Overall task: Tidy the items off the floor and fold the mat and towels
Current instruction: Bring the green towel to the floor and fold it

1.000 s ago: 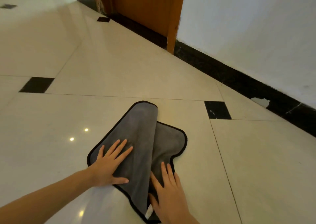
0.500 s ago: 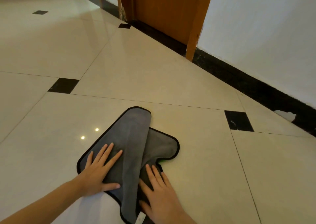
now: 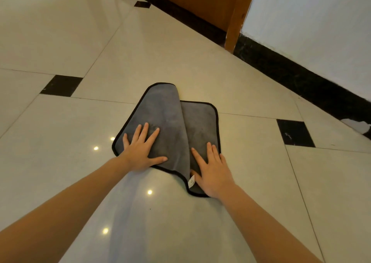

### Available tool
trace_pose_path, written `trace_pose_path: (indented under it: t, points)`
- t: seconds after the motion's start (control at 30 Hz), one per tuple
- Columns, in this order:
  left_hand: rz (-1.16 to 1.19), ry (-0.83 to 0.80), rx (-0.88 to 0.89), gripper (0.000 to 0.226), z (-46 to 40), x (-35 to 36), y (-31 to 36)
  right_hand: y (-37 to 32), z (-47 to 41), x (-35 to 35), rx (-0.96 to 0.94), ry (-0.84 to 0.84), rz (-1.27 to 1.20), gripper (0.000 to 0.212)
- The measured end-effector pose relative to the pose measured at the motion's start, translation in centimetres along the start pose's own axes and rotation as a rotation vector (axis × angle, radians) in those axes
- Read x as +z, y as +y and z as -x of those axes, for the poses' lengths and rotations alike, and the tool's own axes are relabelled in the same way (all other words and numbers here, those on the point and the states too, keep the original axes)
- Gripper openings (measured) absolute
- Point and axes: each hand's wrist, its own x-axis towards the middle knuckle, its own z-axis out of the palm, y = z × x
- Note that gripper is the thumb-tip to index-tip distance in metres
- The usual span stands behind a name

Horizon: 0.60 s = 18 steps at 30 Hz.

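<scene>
A grey towel [image 3: 168, 118] with black edging lies on the cream tiled floor, its left part folded over the right part. A small white label sticks out at its near corner. My left hand [image 3: 141, 149] presses flat on the folded upper layer, fingers spread. My right hand [image 3: 210, 169] lies flat on the lower right layer, fingers straight and pointing away from me.
A wooden door and frame [image 3: 234, 20] stand at the back. A white wall with a black skirting [image 3: 301, 76] runs along the right. A white scrap [image 3: 355, 125] lies by the skirting. Black inset tiles [image 3: 294, 132] dot the floor.
The towel's right layer has been smoothed out into a squarer shape, and my right hand has slid outward toward its right edge. The view has shifted so the towel sits further from me.
</scene>
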Motion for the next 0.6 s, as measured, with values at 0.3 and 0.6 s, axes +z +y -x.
trace_pose_path:
  t: [0.3,0.6]
  points:
    - [-0.063,-0.042,0.12,0.099,1.3,1.9,9.3,7.9,7.4,2.2,0.159,0.003,-0.056,0.064]
    - [-0.163,-0.117,0.359,0.117,6.2,6.8,24.4,18.8,23.6,7.0,0.357,0.008,-0.078,0.099]
